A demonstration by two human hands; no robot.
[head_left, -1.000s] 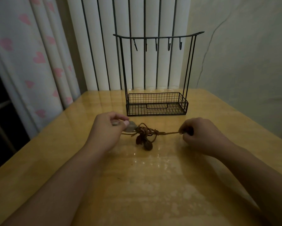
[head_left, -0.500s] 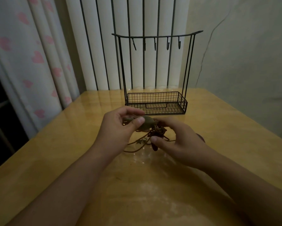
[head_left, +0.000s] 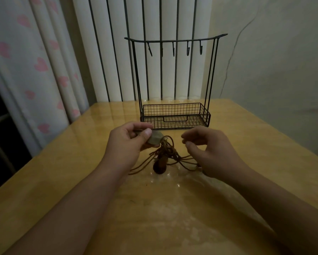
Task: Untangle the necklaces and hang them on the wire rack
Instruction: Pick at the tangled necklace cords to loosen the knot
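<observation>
The left hand (head_left: pixel 128 142) pinches a flat grey-green pendant (head_left: pixel 155 139) between thumb and fingers, lifted a little above the table (head_left: pixel 62 181). From it the tangled brown necklaces (head_left: pixel 165 155) hang down to the tabletop near its middle, a dark reddish pendant (head_left: pixel 160 165) lying among the cords. The right hand (head_left: pixel 207 151) is curled, thumb and forefinger close together (whether they nip a cord I cannot tell); cords run under its heel. The wire rack (head_left: pixel 174 115) stands towards the far edge, its hooks (head_left: pixel 173 50) bare.
</observation>
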